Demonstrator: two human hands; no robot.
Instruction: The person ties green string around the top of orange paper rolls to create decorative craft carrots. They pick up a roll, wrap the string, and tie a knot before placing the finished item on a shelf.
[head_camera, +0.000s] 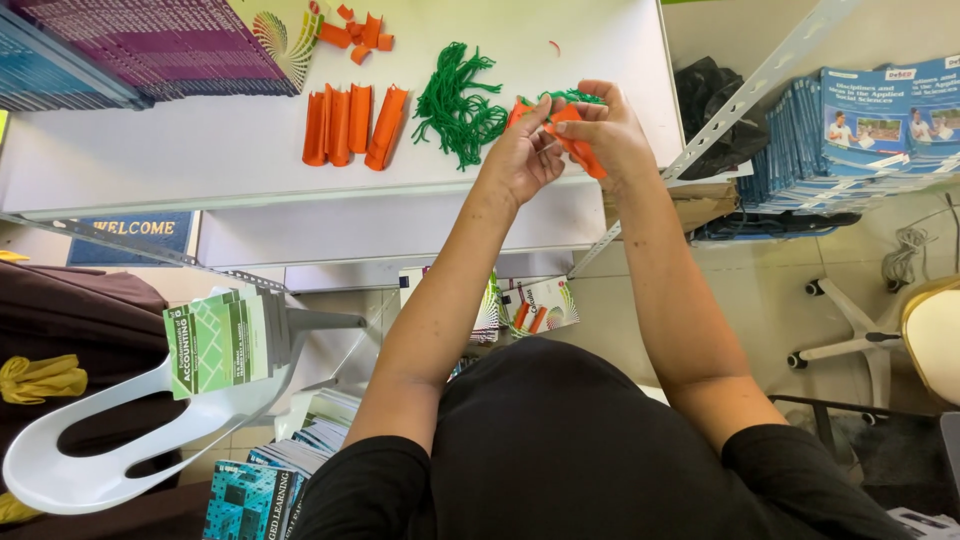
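Both hands up at the near edge of the white tabletop (200, 150), working together on one piece. Right hand (610, 130): fingers pinched shut on a rolled strip of orange paper (583, 152), strip runs diagonally down out of the grip. Left hand (520, 155): fingertips closed on the upper end of the same strip, touching the right hand's fingers. A few strands of green yarn (572, 96) poke out just above the knuckles; can't tell which hand pins them.

Just left of the left hand: loose pile of green yarn strands (458, 105) lying on the table. Further left: row of four curled orange paper pieces (352, 125), side by side, touching. Beyond those, toward the far edge: small heap of orange paper scraps (358, 32). Far left corner: stack of purple-spined books (160, 40).

Right of the right hand, off the table: metal shelf upright (760, 85), stacks of blue booklets (860, 130) behind it.

Below the arms, near the left elbow: white plastic chair (90, 450) with a green book (215, 340) on it.
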